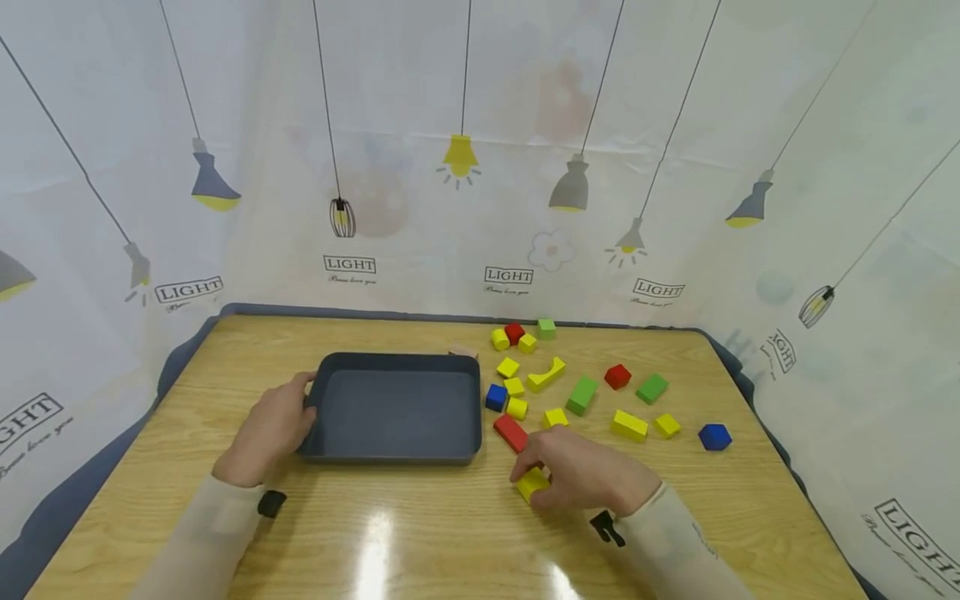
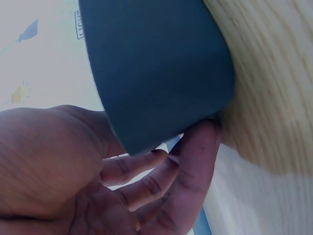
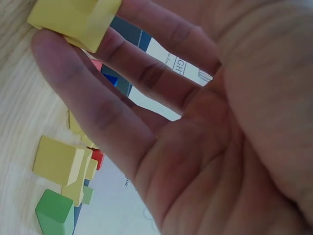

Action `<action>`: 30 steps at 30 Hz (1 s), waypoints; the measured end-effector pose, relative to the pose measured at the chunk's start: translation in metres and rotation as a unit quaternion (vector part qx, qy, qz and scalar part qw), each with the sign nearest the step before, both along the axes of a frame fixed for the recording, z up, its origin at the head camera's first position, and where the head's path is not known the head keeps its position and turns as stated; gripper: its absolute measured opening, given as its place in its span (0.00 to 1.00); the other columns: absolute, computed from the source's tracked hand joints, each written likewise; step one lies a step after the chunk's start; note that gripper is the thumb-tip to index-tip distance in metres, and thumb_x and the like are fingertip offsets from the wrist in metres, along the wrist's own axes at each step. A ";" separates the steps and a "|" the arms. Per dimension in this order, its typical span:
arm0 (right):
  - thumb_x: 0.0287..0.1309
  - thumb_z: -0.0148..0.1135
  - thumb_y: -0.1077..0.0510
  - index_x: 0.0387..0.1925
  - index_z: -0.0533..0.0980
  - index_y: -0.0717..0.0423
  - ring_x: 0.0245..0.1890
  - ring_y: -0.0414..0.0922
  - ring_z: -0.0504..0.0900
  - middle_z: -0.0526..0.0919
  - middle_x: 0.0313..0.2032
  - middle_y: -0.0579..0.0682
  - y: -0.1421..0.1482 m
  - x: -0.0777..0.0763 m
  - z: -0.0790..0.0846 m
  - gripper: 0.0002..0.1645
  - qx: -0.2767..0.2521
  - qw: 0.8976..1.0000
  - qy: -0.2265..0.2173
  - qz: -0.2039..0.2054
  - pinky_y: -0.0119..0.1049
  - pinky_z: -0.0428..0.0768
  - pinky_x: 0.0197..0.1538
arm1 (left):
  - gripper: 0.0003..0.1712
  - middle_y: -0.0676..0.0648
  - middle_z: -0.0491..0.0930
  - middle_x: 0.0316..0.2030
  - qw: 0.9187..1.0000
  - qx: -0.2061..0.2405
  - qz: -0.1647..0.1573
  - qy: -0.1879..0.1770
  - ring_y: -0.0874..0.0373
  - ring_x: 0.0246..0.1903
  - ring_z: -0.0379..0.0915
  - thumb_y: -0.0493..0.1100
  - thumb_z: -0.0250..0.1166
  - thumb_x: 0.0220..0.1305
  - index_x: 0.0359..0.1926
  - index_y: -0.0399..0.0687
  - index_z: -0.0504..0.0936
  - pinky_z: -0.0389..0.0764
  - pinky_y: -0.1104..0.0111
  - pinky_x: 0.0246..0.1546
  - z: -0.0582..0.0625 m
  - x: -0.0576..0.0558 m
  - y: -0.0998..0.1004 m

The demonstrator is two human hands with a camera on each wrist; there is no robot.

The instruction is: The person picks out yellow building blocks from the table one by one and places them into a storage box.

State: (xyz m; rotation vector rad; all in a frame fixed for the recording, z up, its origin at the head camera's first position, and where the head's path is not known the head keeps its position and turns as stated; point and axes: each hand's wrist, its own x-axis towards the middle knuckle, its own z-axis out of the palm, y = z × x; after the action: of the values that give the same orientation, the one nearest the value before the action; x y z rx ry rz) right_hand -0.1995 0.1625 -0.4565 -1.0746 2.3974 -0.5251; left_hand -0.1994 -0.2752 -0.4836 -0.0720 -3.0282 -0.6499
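A dark grey rectangular tray [image 1: 393, 408] lies on the table, and nothing is in it. My left hand [image 1: 272, 429] grips its left side; in the left wrist view, fingertips touch the lower edge of the tray's outer wall [image 2: 161, 63], and the thumb's tip is hidden behind the rim. To the right of the tray, my right hand [image 1: 588, 471] pinches a yellow block [image 1: 532, 483] between thumb and fingers. The right wrist view shows that yellow block [image 3: 73, 22] at the fingertips. Just beyond this hand lies a red rectangular block [image 1: 512, 433].
Several blocks lie scattered right of the tray, among them a blue cube [image 1: 496, 397], a yellow arch [image 1: 546, 375], a green block [image 1: 582, 396] and a red cube [image 1: 618, 377]. Another blue block [image 1: 716, 437] sits farther right. A printed curtain [image 1: 420, 292] hangs behind the wooden table [image 1: 420, 533].
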 end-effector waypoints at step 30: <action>0.58 0.74 0.51 0.51 0.84 0.51 0.33 0.42 0.77 0.83 0.40 0.42 -0.077 -0.045 0.029 0.19 -0.074 0.981 0.181 -0.017 0.27 0.76 0.34 | 0.32 0.33 0.81 0.43 1.000 0.001 -0.003 -0.004 0.46 0.35 0.79 0.32 0.60 0.67 0.69 0.29 0.64 0.79 0.54 0.33 0.000 -0.001 0.000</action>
State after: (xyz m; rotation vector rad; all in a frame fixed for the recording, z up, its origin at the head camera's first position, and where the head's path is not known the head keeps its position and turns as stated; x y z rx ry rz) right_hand -0.2450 0.0860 -0.4274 -1.2889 2.7298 -0.5665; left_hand -0.2000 -0.2753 -0.4841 -0.0784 -3.0361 -0.6560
